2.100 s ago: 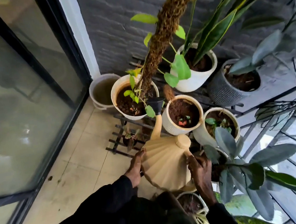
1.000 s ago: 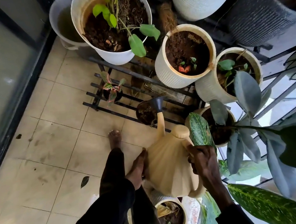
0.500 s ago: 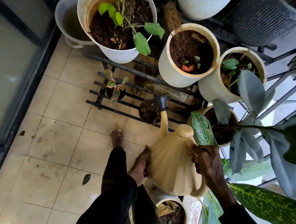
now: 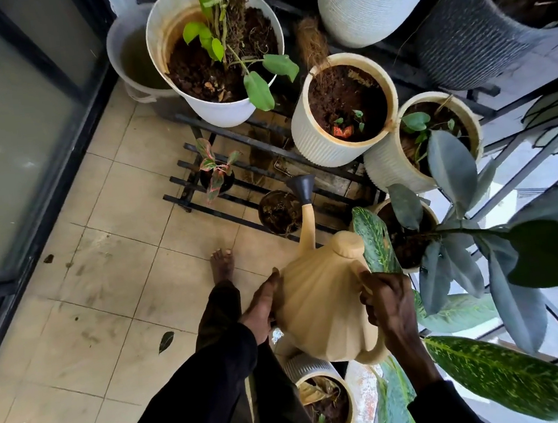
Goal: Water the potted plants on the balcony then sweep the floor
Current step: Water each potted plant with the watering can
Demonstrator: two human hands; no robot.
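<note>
I hold a cream ribbed watering can [image 4: 325, 306] in front of me. My right hand [image 4: 388, 299] grips its handle side, and my left hand [image 4: 262, 308] presses flat against its left wall. Its spout with a dark funnel rose [image 4: 302, 186] points over a small dark pot [image 4: 279, 213] on the black slatted stand [image 4: 180, 199]. A tiny pot with a pink-leaved plant [image 4: 215, 173] sits further left on that stand. Higher up stand a big white pot [image 4: 216, 52], a ribbed cream pot [image 4: 342, 108] and another cream pot [image 4: 435, 136].
A grey bucket [image 4: 130, 58] stands in the corner by the glass sliding door [image 4: 4, 136]. My bare foot [image 4: 222, 264] rests on the dirty beige tiles [image 4: 107, 298]. A fallen leaf [image 4: 165, 342] lies on the floor. A ribbed pot [image 4: 325, 402] sits below the can. Large leaves [image 4: 495, 378] crowd the right.
The view dropped from the tall plants to the lower stand. The can came down with it, and its spout now hovers over the small dark pot. Both hands kept their hold.
</note>
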